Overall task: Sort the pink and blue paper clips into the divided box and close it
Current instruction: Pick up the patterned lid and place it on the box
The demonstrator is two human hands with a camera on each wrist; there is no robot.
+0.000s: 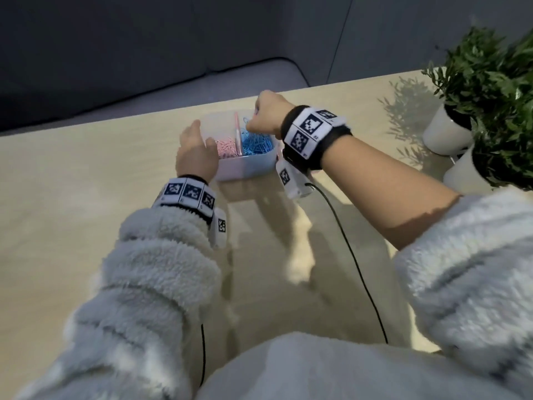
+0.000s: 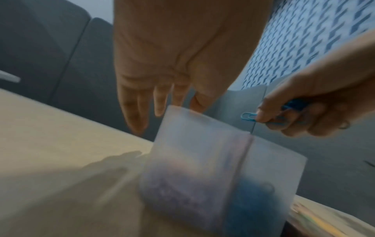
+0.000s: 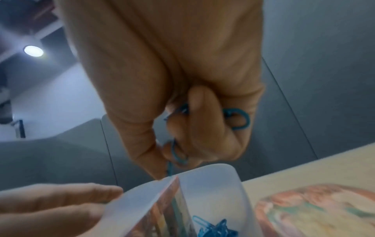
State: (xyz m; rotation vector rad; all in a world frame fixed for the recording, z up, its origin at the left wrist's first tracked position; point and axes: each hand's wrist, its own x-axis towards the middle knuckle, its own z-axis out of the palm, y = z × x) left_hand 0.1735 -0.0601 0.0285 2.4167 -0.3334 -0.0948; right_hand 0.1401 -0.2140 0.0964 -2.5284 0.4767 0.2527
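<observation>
My left hand (image 1: 196, 154) rests with straight, relaxed fingers against the left side of the divided box (image 1: 245, 168), gripping nothing. The frosted box sits open on the worktop (image 1: 86, 183), toward its far edge. Pink paper clips (image 1: 226, 147) fill its left compartment, a divider (image 1: 238, 134) runs down the middle, and blue paper clips (image 1: 256, 144) lie in the right one. My right hand (image 1: 266, 116) hangs over the far right corner of the box, fingers curled around a small bunch of blue clips (image 2: 249, 116). Farther right, two potted plants (image 1: 490, 90) in white pots stand on the worktop.
</observation>
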